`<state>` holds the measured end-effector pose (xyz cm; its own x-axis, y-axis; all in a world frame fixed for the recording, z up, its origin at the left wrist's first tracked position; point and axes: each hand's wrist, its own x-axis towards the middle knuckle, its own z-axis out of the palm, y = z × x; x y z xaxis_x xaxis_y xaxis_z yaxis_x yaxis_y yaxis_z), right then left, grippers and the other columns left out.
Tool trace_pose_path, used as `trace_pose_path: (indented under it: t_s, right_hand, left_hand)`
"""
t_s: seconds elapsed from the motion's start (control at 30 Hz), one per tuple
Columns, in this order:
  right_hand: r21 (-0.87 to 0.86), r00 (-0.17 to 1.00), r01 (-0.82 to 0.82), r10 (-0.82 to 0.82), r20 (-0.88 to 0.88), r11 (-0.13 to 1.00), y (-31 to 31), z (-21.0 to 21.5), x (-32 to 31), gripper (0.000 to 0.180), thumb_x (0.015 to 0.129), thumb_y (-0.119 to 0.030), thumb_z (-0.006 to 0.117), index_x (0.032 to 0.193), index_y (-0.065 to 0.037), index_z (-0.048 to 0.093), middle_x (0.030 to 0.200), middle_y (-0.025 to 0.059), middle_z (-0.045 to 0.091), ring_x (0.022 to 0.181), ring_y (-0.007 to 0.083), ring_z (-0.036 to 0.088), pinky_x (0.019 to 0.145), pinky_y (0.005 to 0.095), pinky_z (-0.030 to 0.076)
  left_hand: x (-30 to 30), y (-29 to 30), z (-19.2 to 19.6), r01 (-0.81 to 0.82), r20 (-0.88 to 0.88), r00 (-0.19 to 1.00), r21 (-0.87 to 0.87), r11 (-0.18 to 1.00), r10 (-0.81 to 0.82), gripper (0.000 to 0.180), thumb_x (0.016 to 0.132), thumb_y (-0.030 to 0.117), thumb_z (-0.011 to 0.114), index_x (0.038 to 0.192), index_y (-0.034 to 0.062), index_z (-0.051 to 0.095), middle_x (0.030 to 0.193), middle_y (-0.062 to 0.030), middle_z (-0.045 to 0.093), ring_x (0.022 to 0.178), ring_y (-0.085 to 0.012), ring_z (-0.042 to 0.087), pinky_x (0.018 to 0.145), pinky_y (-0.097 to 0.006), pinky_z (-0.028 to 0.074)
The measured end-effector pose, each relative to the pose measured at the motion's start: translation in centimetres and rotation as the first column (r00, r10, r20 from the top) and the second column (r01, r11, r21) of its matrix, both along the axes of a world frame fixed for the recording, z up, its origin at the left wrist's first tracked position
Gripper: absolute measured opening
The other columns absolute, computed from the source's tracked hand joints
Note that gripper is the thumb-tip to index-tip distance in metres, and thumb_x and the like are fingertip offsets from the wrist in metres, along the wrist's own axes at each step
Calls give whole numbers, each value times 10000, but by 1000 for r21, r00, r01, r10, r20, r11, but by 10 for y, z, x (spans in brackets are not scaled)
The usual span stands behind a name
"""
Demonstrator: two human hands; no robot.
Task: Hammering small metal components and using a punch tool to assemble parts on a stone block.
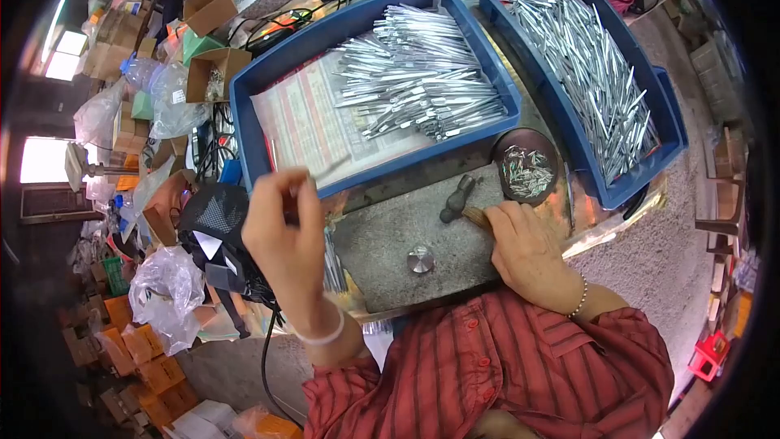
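My left hand (pixel 286 223) is raised above the near left corner of the blue tray (pixel 375 169), thumb and forefinger pinched. A thin grey metal rod (pixel 331 168) points out from the fingertips, slightly blurred. At the right of a grey metal plate (pixel 378 240), my right hand (pixel 526 250) is closed round the wooden handle of a hammer (pixel 460 197); its dark head rests on the plate. Between the hands, a small round metal block (pixel 420 258) sits on the plate. Beyond my right hand, a dark round dish (pixel 505 146) holds many small metal pins (pixel 528 174).
Silvery rods (pixel 422 73) lie in the left tray over printed sheets. A second blue tray (pixel 575 164) at the right holds more rods (pixel 589 73). A black bag (pixel 213 215) stands left of the plate, near more rods (pixel 334 264). Open cardboard boxes (pixel 210 6) crowd the far left.
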<state>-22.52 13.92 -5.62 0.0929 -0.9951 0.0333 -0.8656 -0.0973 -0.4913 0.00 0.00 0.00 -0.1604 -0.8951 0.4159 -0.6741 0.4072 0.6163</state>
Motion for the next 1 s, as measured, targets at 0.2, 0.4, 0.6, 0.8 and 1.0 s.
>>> trace_pose_path:
  t_s: [0.2,0.4,0.6,0.8,1.0]
  right_hand:
    - [51,993,116,-115,-36,992,1,-1,3,389,702,0,542,1079,1,446,977,147,467,832,330,533,691,411,438]
    - [-12,947,155,-145,287,988,-4,-10,-20,300,739,-36,555,1027,1,479,905,181,533,765,363,566,690,413,458]
    - [-87,851,460,-411,326,883,-11,-30,-62,172,726,-33,596,875,40,549,726,166,521,616,260,510,557,329,397]
    - [-122,892,433,-405,201,893,-18,-48,-72,256,683,-54,616,922,22,564,790,171,536,721,338,540,618,373,424]
    - [-114,896,437,-423,133,892,-27,-48,-70,201,715,-94,610,880,1,547,858,202,550,799,398,547,695,454,451]
  left_hand:
    - [23,65,5,131,95,985,138,982,-145,69,763,-64,584,809,-17,562,695,-56,505,582,-98,487,534,-212,383]
    - [32,77,-11,263,106,948,271,926,-300,93,740,-80,589,814,-29,564,730,-100,531,600,-170,539,549,-251,434]
    - [30,78,-22,304,18,945,318,898,-326,109,735,-59,613,826,-9,581,747,-111,550,630,-196,565,557,-258,452]
    - [28,86,-44,290,-9,953,298,909,-301,67,785,34,612,851,22,610,768,-137,560,666,-276,577,582,-316,446]
    - [28,87,-58,297,-32,952,339,893,-305,64,798,38,595,858,19,606,806,-144,572,726,-305,577,629,-343,448]
